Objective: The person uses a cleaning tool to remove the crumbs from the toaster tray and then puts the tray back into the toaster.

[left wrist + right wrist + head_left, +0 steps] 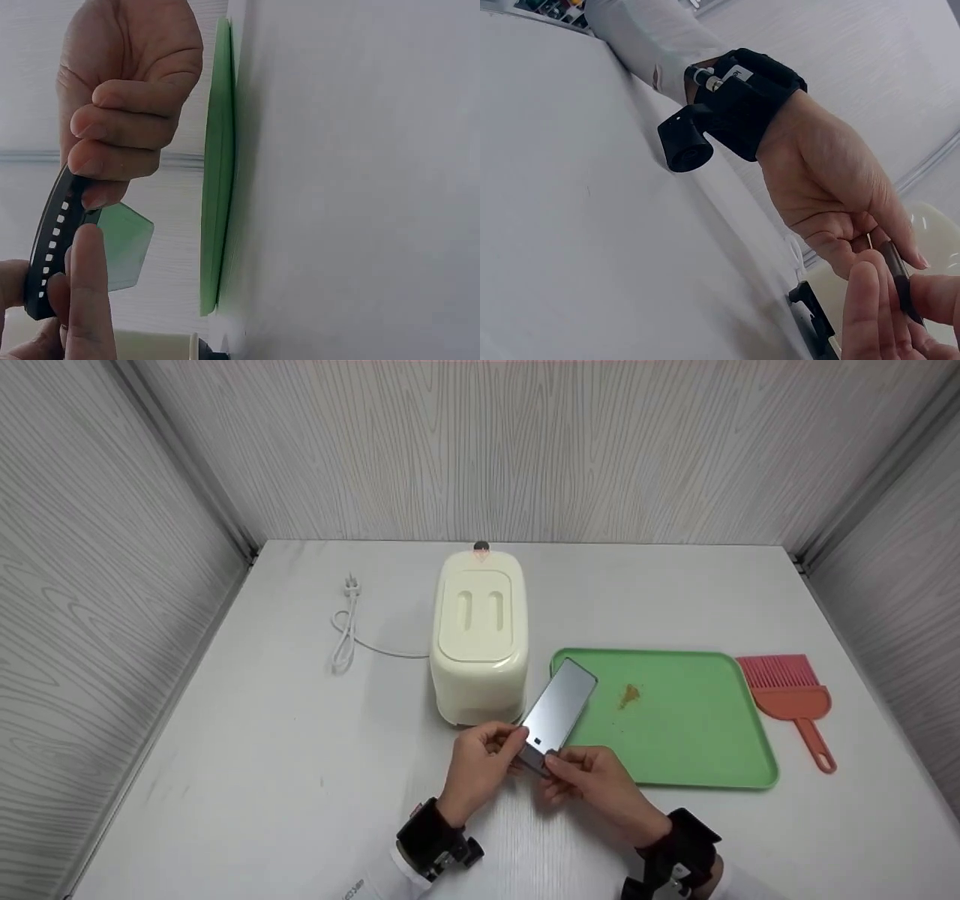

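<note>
Both hands hold a flat, shiny toaster crumb tray (561,701) with a dark end. My left hand (480,761) pinches one corner of that end between thumb and fingers, and my right hand (592,784) grips the other corner. Its far end reaches over the left edge of a green tray (690,742) in the head view. Pale square slots line the crumb tray's dark edge (52,244) in the left wrist view. Brown crumbs (629,696) lie on the green tray. Just beyond the left hand stands a cream toaster (484,682).
The toaster's white cord and plug (349,622) lie coiled on the table to its left. At the right edge of the green tray is a red brush (780,671) with an orange-red dustpan (795,703). Wood-grain panels (480,450) wall the table's back and sides.
</note>
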`<act>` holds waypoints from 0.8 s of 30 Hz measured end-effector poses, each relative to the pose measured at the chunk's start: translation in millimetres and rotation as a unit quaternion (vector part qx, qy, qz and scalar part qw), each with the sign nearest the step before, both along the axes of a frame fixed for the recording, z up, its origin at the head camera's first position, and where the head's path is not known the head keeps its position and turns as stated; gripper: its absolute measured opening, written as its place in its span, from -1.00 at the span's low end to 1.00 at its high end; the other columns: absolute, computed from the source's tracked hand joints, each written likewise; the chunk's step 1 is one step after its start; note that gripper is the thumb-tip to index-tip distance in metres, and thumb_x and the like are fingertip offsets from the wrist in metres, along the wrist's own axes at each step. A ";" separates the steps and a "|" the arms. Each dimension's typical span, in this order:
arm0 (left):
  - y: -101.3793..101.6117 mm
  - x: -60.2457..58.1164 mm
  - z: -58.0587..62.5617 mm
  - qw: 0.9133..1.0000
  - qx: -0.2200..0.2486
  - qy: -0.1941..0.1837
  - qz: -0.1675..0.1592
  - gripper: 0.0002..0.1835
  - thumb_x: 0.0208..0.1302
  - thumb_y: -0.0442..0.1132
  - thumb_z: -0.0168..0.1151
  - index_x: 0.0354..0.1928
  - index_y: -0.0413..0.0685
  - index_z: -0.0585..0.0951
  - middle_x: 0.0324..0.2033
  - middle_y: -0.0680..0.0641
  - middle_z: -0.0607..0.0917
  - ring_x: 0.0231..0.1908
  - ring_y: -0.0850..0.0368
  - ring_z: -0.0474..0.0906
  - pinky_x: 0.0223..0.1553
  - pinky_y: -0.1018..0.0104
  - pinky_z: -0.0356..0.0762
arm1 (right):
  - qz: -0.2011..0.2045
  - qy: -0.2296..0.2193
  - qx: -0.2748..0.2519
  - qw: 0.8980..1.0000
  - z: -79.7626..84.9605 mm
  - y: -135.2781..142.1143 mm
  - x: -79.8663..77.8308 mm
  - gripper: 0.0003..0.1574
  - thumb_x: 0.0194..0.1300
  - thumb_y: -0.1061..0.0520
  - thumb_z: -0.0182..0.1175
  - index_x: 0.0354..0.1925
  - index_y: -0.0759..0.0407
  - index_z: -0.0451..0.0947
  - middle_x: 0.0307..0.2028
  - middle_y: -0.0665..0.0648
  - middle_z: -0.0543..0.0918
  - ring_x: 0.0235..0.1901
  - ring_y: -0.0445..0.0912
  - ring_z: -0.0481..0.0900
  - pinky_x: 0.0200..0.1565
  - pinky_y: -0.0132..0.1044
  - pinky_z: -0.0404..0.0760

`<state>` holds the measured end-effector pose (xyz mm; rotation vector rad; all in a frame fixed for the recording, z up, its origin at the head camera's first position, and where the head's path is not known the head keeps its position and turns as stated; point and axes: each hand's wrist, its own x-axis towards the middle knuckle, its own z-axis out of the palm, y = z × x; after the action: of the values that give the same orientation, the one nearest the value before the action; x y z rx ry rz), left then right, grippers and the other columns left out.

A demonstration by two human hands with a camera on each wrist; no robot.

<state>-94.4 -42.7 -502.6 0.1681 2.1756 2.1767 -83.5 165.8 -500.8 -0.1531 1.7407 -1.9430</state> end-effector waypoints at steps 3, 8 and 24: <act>-1.8 -0.6 1.7 1.000 -0.027 0.009 0.009 -0.73 0.44 -0.15 0.34 -0.11 -0.27 0.74 -0.38 -0.11 0.74 -0.44 0.15 0.66 -0.37 0.14 0.77 | 0.005 0.003 -0.004 1.000 1.5 1.6 0.9 -0.72 0.52 0.16 0.21 -0.14 0.43 0.62 -0.32 0.13 0.76 -0.35 -0.16 0.74 -0.20 -0.28 0.77; -7.6 -2.8 7.6 0.995 -0.081 0.031 0.042 -0.73 0.45 -0.11 0.32 -0.07 -0.19 0.74 -0.33 -0.05 0.78 -0.37 0.13 0.67 -0.31 0.32 0.70 | 0.018 0.000 0.001 1.000 1.8 2.6 4.2 -0.71 0.51 0.15 0.23 -0.14 0.43 0.62 -0.34 0.12 0.76 -0.35 -0.16 0.75 -0.20 -0.29 0.77; -34.3 -6.9 26.0 0.976 -0.154 0.119 0.093 -0.75 0.45 -0.07 0.33 -0.07 -0.10 0.76 -0.29 0.06 0.79 -0.31 0.19 0.67 -0.28 0.36 0.62 | 0.089 0.001 0.002 0.996 -11.1 11.8 21.5 -0.68 0.50 0.16 0.23 -0.15 0.49 0.64 -0.33 0.19 0.79 -0.38 -0.13 0.78 -0.24 -0.25 0.79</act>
<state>-101.3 -77.0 -476.5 0.2282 2.7313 1.9548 -62.1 177.6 -511.8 -0.2980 1.6722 -1.8106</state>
